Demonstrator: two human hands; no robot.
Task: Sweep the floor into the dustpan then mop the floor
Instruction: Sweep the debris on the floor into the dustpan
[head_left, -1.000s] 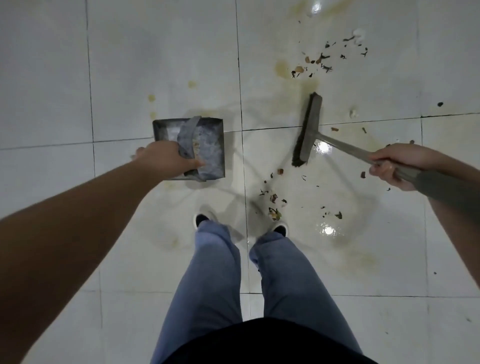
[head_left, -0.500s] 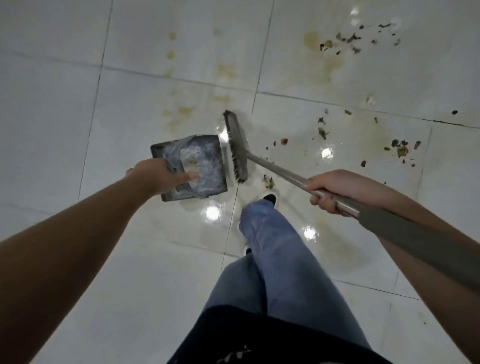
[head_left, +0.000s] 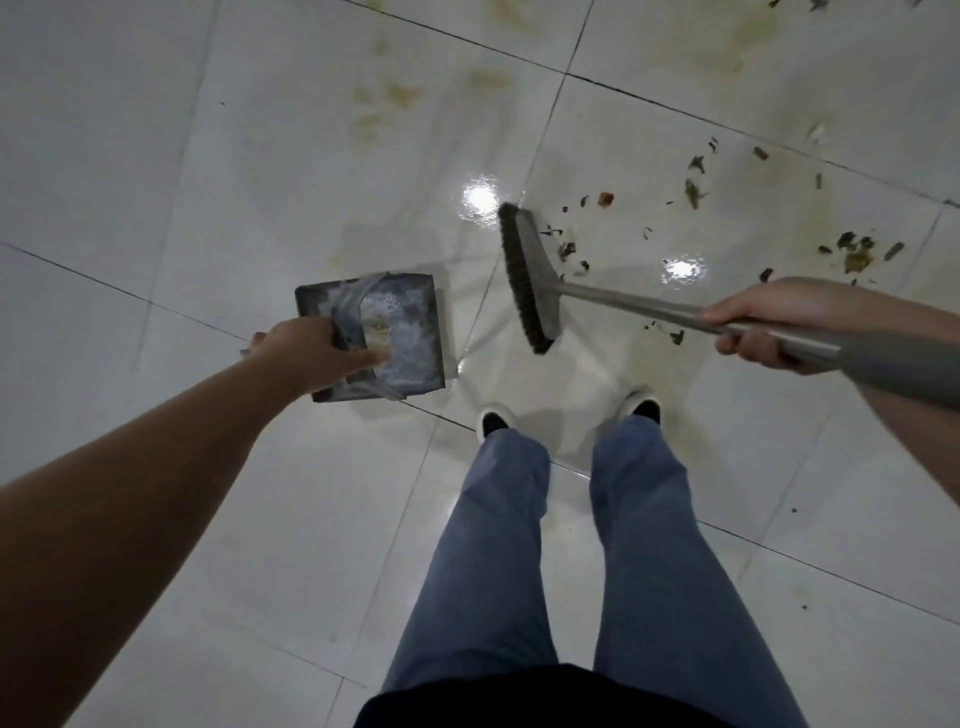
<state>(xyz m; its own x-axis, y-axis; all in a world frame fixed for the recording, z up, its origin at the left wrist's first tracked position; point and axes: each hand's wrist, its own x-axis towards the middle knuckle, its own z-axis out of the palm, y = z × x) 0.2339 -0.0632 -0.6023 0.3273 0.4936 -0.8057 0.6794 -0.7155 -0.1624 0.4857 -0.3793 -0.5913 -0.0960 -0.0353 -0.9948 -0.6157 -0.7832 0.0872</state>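
The left hand (head_left: 311, 351) curls its fingers round the handle of the grey dustpan (head_left: 402, 338), which sits low over the tiled floor (head_left: 156, 182). The right hand (head_left: 769, 325) grips the broom (head_left: 524, 280) by its shaft, fingers wrapped underneath; the brush head stands just right of the dustpan, apart from it, with debris (head_left: 696, 192) scattered beyond.
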